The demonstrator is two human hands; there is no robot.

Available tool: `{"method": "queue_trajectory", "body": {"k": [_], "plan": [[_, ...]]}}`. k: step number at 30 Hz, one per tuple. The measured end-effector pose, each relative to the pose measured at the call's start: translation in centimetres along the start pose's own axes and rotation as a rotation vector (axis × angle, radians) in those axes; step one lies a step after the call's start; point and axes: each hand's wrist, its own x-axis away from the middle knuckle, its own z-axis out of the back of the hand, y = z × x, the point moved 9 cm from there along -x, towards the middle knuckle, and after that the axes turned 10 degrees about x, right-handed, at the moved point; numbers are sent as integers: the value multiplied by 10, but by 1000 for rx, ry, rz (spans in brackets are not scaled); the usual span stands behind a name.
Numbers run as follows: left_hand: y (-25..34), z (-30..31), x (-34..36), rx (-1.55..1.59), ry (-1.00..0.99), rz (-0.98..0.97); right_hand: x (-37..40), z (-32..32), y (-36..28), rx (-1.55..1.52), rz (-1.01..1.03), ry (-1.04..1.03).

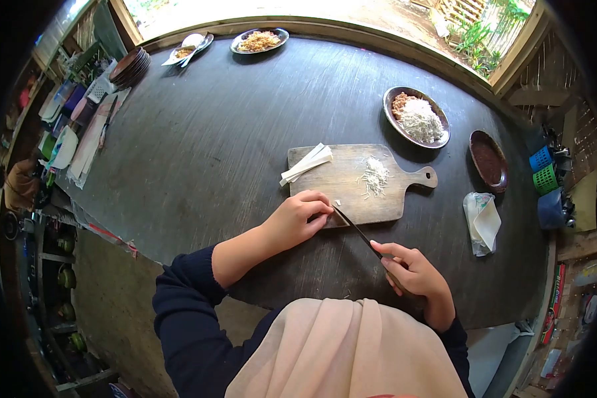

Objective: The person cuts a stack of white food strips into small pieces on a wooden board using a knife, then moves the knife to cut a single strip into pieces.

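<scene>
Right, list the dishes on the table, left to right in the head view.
Stack of round brown plates, pale plate with a white mound, dark-rimmed plate of golden-brown shreds, round brown bowl heaped with white shreds, oval dark-brown dish.

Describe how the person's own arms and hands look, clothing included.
Both arms wear long, dark navy sleeves; the left one ends in a ribbed, knitted-looking cuff partway up the forearm. Both the left hand and the right hand are bare, with no gloves and no rings that I can make out. No watch or bracelet shows.
</scene>
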Motion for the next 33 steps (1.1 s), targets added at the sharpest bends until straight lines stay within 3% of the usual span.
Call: {"method": "queue_trajectory", "body": {"k": [8,15,17,33], "plan": [[-3,2,1,-12,38,-8,0,8,0,61,94,73],[0,6,1,-8,86,56,1,6,-3,90,61,43],[5,5,2,-103,75,-47,3,6,-2,86,27,24],[4,3,3,-97,58,-44,8,5,-6,33,0,1]]}}
